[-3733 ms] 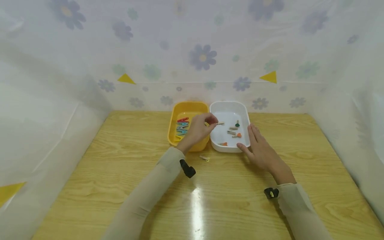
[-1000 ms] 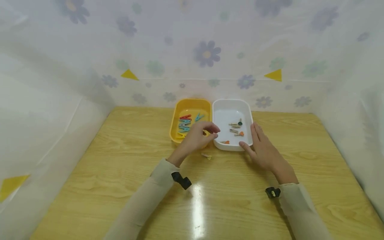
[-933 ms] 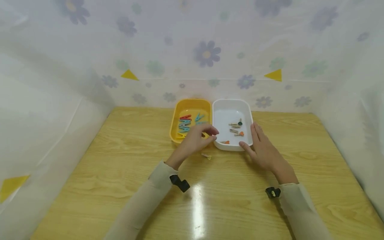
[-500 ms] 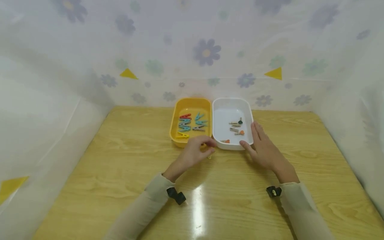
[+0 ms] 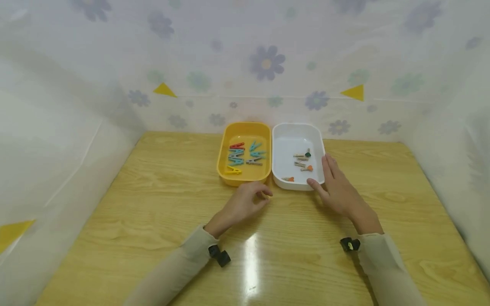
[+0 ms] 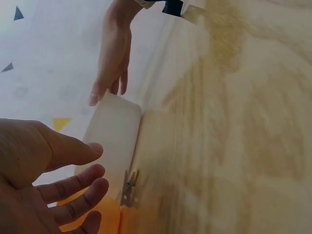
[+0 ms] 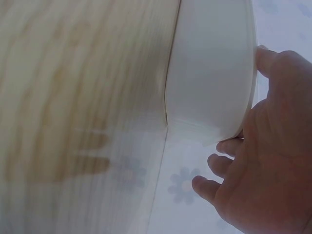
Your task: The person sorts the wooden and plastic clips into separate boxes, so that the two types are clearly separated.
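Note:
Just in front of the two bins, my left hand [image 5: 243,205] hovers low over the table, thumb and fingers apart with nothing between them. Close to its fingertips a small wooden clothespin [image 6: 129,189] lies on the table in the left wrist view; the head view shows only a yellow bit of it. My right hand [image 5: 340,193] rests against the right front corner of the white bin [image 5: 296,185], its fingers extended along the side and the thumb at the front rim. Several mini wooden clothespins [image 5: 300,164], some with orange or dark green ornaments, lie inside that bin.
Touching the white bin on its left is a yellow bin [image 5: 226,178]. It holds several plastic clothespins: red [image 5: 237,145], blue [image 5: 257,153], greyish [image 5: 254,161] and yellow [image 5: 233,170]. A flower-patterned sheet [image 5: 191,114] hangs behind the wooden table [image 5: 160,204].
A wooden clothespin that my left hand pinched over the white bin now lies in it. The left hand has drawn back to the loose clothespin on the table. My right hand stays on the bin.

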{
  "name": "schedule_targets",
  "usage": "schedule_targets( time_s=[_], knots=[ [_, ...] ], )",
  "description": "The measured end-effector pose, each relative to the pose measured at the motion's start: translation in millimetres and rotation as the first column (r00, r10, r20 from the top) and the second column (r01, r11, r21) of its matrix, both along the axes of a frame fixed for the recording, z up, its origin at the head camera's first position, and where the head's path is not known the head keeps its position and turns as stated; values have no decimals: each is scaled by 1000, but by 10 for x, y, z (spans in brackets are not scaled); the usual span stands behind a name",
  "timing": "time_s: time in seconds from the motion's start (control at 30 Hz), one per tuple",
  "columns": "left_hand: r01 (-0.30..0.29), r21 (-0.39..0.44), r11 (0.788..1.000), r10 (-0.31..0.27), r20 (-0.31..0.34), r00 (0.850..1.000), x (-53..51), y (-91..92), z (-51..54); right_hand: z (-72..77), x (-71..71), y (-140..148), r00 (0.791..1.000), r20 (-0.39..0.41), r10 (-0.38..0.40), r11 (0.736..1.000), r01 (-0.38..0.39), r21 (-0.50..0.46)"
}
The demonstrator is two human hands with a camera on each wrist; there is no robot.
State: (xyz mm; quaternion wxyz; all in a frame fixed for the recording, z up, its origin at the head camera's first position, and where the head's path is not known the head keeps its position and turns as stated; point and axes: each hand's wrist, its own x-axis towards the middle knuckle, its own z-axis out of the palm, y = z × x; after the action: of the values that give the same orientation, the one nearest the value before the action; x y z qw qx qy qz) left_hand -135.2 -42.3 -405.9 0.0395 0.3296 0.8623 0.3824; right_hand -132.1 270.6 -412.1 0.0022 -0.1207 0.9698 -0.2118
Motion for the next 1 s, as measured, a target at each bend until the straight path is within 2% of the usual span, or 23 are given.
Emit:
schedule_targets(
  time_s=[0.17,0.33,0.47,0.7,1.0],
  knots=[
    [-17,45,999,19,-49,999,20,-99,-143,10,-9,-8,1000,0,-3,1000,3,12],
    [-96,98,990,97,-7,995,10,-149,-242,18,-4,-16,1000,9,-6,1000,5,12],
    [-137,86,987,135,32,990,-21,-148,-275,17,6,-17,1000,3,-4,1000,4,8],
    [-140,42,989,137,64,989,-53,-126,-295,24,9,-11,1000,-8,9,1000,-9,6],
    [-138,2,990,137,28,990,-64,-106,-319,5,0,-15,1000,2,16,1000,-16,2]
  ],
)
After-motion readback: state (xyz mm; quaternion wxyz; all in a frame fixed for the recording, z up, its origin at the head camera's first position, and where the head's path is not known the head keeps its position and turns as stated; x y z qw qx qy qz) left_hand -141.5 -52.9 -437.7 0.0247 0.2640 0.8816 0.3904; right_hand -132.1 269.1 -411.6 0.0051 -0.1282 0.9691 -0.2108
